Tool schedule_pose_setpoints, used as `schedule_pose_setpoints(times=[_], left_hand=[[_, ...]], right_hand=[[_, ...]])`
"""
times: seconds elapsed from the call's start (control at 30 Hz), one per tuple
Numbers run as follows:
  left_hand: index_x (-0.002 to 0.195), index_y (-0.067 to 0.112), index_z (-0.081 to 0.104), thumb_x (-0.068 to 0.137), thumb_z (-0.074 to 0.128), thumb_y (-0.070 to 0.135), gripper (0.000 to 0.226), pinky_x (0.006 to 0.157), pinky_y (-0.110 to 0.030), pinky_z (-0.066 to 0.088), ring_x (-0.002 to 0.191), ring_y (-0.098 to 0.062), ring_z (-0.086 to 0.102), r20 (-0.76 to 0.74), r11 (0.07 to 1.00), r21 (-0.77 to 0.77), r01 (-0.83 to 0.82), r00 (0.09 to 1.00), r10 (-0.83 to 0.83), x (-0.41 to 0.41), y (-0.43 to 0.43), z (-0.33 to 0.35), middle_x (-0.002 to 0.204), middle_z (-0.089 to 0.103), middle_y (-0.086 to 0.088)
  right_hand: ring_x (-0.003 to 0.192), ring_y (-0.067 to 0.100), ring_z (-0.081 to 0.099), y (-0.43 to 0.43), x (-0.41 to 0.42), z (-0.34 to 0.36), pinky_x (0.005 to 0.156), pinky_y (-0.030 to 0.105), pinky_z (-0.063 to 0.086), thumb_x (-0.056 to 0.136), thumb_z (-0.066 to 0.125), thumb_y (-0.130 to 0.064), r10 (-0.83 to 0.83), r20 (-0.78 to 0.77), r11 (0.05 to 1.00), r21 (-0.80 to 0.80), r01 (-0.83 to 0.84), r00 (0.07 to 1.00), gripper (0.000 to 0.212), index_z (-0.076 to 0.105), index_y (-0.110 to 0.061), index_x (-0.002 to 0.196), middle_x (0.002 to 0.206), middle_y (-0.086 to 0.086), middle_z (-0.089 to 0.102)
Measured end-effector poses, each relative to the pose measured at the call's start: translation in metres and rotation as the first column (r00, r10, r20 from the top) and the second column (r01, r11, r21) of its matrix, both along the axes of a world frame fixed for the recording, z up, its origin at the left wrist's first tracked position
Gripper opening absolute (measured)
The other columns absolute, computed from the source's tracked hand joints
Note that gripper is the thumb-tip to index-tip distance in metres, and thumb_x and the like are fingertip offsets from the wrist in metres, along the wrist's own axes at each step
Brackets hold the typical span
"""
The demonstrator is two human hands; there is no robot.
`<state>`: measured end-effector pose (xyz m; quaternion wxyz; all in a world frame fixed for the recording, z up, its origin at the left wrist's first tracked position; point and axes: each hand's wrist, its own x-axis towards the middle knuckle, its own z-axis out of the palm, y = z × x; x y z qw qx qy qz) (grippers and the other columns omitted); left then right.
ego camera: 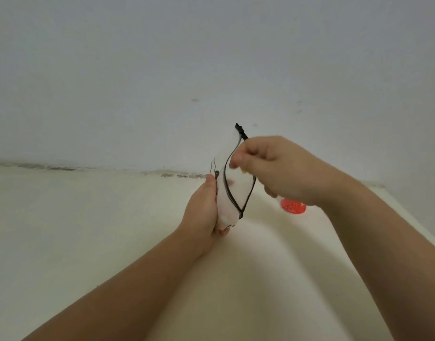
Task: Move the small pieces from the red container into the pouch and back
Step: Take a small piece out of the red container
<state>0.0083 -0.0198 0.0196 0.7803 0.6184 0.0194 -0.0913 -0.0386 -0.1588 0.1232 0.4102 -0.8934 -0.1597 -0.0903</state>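
- Gripping the white pouch in my left hand, I have it raised upright above the cream table, fingers wrapped around its lower left side.
- Its black zipper runs open in a leaf-shaped loop, so the mouth gapes toward me, and the zipper's end tab sticks up past the top.
- My right hand sits at the upper right edge of that opening, fingertips pinched together right at the rim; a speck of yellow shows under them, but I cannot tell what it is.
- A dim reddish blur shows inside the pouch; too soft to identify.
- My red container rests on the table just behind my right wrist, partly hidden by it, near the table's right edge.
- Beyond the table rises a plain pale wall.
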Motion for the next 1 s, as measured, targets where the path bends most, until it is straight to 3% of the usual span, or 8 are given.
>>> schedule_pose_setpoints(times=[0.07, 0.1, 0.17, 0.27, 0.37, 0.57, 0.77, 1.0], left_hand=[[0.096, 0.020, 0.065, 0.097, 0.037, 0.058, 0.047, 0.052, -0.026, 0.031, 0.058, -0.021, 0.045, -0.034, 0.999, -0.035, -0.030, 0.999, 0.029, 0.002, 0.002, 0.000, 0.062, 0.052, -0.005], [0.096, 0.022, 0.066, 0.097, 0.038, 0.059, 0.046, 0.054, -0.026, 0.031, 0.059, -0.020, 0.044, -0.045, 0.998, -0.048, -0.036, 0.998, 0.034, 0.002, 0.002, 0.000, 0.066, 0.051, -0.004], [0.096, 0.025, 0.066, 0.097, 0.039, 0.059, 0.044, 0.058, -0.026, 0.033, 0.060, -0.019, 0.045, -0.051, 0.998, -0.048, -0.034, 0.998, 0.031, 0.002, 0.002, 0.001, 0.068, 0.051, -0.003], [0.092, 0.023, 0.066, 0.097, 0.039, 0.058, 0.045, 0.059, -0.028, 0.034, 0.063, -0.019, 0.046, -0.056, 0.999, -0.034, -0.041, 0.998, 0.039, 0.001, 0.001, 0.002, 0.063, 0.052, 0.000], [0.093, 0.023, 0.066, 0.097, 0.039, 0.058, 0.044, 0.060, -0.028, 0.034, 0.063, -0.019, 0.046, -0.054, 0.999, -0.035, -0.041, 0.998, 0.039, 0.001, 0.000, 0.002, 0.064, 0.052, 0.000], [0.093, 0.022, 0.066, 0.098, 0.040, 0.056, 0.044, 0.059, -0.029, 0.033, 0.064, -0.019, 0.045, -0.041, 0.997, -0.059, -0.041, 0.998, 0.038, 0.000, -0.001, 0.002, 0.059, 0.051, 0.003], [0.093, 0.023, 0.064, 0.097, 0.039, 0.059, 0.044, 0.059, -0.029, 0.032, 0.067, -0.021, 0.043, -0.035, 0.999, -0.041, -0.031, 0.999, 0.030, 0.002, -0.001, 0.000, 0.062, 0.050, 0.001], [0.105, 0.017, 0.063, 0.099, 0.034, 0.059, 0.051, 0.047, -0.026, 0.029, 0.054, -0.022, 0.041, 0.003, 1.000, -0.006, -0.001, 1.000, 0.001, 0.004, 0.000, -0.002, 0.068, 0.049, -0.007]], right_hand=[[0.045, 0.015, 0.035, -0.011, 0.005, 0.005, 0.043, 0.023, 0.039, 0.099, 0.052, -0.027, 0.013, -0.039, 0.928, 0.372, 0.003, 0.999, 0.022, 0.067, -0.018, 0.084, 0.059, -0.004, 0.045], [0.043, 0.013, 0.030, -0.018, 0.010, 0.006, 0.040, 0.022, 0.035, 0.100, 0.051, -0.025, 0.035, -0.069, 0.816, 0.578, 0.012, 0.997, 0.022, 0.065, -0.015, 0.086, 0.059, -0.003, 0.040], [0.040, 0.009, 0.025, -0.037, 0.022, 0.005, 0.036, 0.019, 0.027, 0.100, 0.049, -0.024, 0.107, -0.149, 0.441, 0.893, 0.087, 0.983, 0.022, 0.059, -0.012, 0.086, 0.058, -0.003, 0.036], [0.036, 0.008, 0.024, -0.064, 0.038, -0.006, 0.034, 0.017, 0.025, 0.101, 0.045, -0.021, 0.152, -0.239, -0.039, 0.968, 0.247, 0.959, 0.026, 0.055, -0.011, 0.079, 0.054, -0.005, 0.035], [0.032, 0.009, 0.026, -0.082, 0.047, -0.021, 0.033, 0.016, 0.024, 0.099, 0.040, -0.016, 0.087, -0.302, -0.206, 0.927, 0.314, 0.949, 0.028, 0.052, -0.010, 0.074, 0.050, -0.005, 0.036], [0.033, 0.011, 0.027, -0.090, 0.053, -0.034, 0.032, 0.017, 0.019, 0.095, 0.040, -0.017, -0.010, -0.385, -0.259, 0.893, 0.369, 0.923, 0.027, 0.045, -0.014, 0.068, 0.057, -0.003, 0.042], [0.035, 0.012, 0.023, -0.097, 0.053, -0.033, 0.035, 0.019, 0.016, 0.095, 0.052, -0.037, -0.240, -0.469, -0.018, 0.877, 0.479, 0.850, 0.035, 0.044, -0.017, 0.067, 0.052, -0.004, 0.038], [0.041, 0.014, 0.030, -0.102, 0.060, -0.035, 0.039, 0.019, 0.026, 0.094, 0.039, -0.020, -0.228, -0.444, -0.131, 0.896, 0.424, 0.867, 0.025, 0.047, -0.013, 0.071, 0.062, -0.001, 0.039]])
